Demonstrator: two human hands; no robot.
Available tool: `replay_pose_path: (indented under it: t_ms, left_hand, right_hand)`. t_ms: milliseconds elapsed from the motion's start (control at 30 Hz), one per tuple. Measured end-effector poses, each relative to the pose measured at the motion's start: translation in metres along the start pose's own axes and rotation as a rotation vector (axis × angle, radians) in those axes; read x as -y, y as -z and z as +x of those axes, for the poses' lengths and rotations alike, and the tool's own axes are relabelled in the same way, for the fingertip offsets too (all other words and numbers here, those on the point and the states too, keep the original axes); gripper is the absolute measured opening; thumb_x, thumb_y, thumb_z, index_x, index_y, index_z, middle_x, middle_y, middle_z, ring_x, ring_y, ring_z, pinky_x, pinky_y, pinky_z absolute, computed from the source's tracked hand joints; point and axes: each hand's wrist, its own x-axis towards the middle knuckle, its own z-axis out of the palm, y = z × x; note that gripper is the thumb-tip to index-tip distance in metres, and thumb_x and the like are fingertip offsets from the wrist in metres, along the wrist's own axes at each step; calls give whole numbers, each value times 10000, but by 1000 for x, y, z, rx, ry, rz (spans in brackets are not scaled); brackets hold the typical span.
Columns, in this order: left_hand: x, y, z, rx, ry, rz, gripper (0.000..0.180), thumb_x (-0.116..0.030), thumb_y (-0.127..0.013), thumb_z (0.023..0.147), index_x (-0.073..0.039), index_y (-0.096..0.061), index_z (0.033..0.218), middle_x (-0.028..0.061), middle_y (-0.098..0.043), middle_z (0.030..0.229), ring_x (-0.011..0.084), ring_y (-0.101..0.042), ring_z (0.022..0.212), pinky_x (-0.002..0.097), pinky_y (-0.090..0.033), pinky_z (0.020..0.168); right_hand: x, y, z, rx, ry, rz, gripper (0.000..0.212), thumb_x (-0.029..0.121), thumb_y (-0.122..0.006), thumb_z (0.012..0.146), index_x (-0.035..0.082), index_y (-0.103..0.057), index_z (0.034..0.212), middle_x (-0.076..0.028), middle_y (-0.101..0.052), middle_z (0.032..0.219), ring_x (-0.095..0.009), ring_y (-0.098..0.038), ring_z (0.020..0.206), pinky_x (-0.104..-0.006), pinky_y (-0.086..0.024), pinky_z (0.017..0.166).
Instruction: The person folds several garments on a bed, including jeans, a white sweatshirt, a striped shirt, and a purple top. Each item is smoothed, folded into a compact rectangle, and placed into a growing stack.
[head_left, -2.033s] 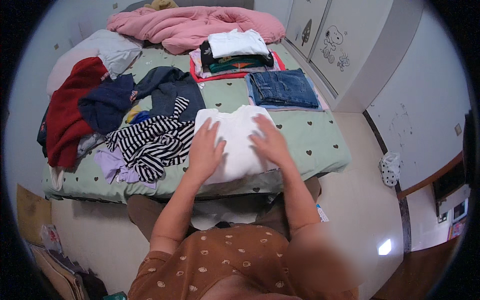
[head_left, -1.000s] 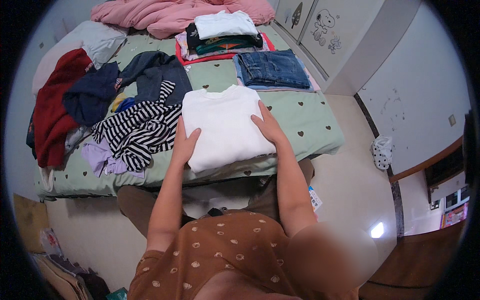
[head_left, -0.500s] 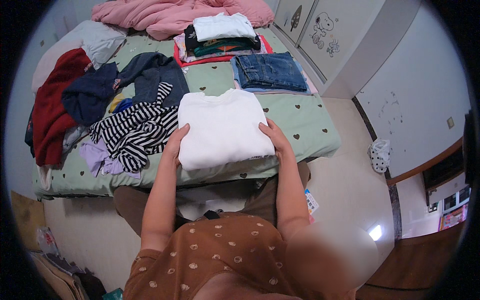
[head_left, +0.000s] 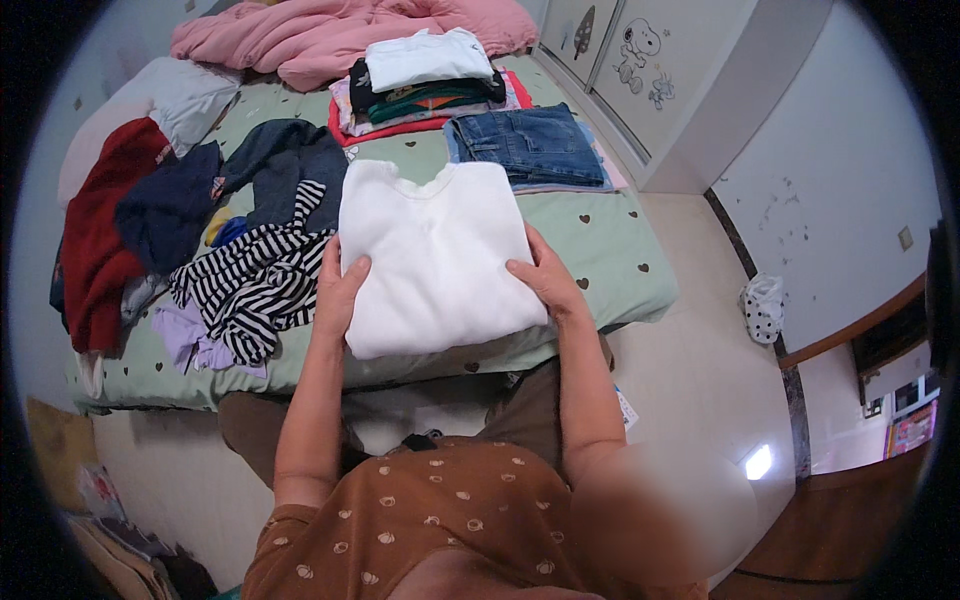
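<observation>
White top [head_left: 437, 275], nearly square, neckline [head_left: 424, 192] facing away; left fingers [head_left: 354, 272] and right fingers [head_left: 527, 272] grip it.

the person's bare left hand [head_left: 340, 290] grips the left edge of the folded white fabric top [head_left: 432, 265], the bare right hand [head_left: 552, 283] its right; thumbs [head_left: 356, 273] lie over its face, forearms [head_left: 316, 400] stretched toward it.

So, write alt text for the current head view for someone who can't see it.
A person's left hand and right hand hold a folded white top by its sides at a green bed. Loose clothes lie on the bed's left; folded denim and a clothes stack lie beyond.
</observation>
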Motion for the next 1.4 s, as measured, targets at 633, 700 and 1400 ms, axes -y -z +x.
replay_pose_path:
  t_ms: [633, 700, 1400]
  left_hand:
    - [-19, -128, 185, 151, -273, -29, 572, -91, -645, 906, -39, -412, 1426, 114, -559, 1314, 188, -574, 1143, 338, -475, 977]
    - [-8, -140, 216, 173, -242, -79, 589, -105, -662, 904, -44, -411, 1433, 114, -569, 1306, 196, -582, 1137, 343, -485, 968]
    - [70, -160, 237, 136, -153, 160, 886, -144, -701, 763, 24, -275, 1521, 235, -452, 1445, 300, -517, 1278, 379, -415, 1059]
  right_hand:
    - [107, 111, 144, -72, 225, -160, 867, 163, -744, 741, 51, -368, 1515, -115, -478, 1460, -232, -463, 1321, -355, -340, 1124]
    - [111, 129, 170, -74, 292, -156, 759, 45, -677, 788, 31, -393, 1491, -120, -516, 1421, -240, -516, 1261, -356, -391, 1079]
    - [9, 190, 198, -532, 353, -341, 683, 305, -772, 788, 10, -553, 1363, -170, -638, 1258, -260, -625, 1097, -346, -474, 957]
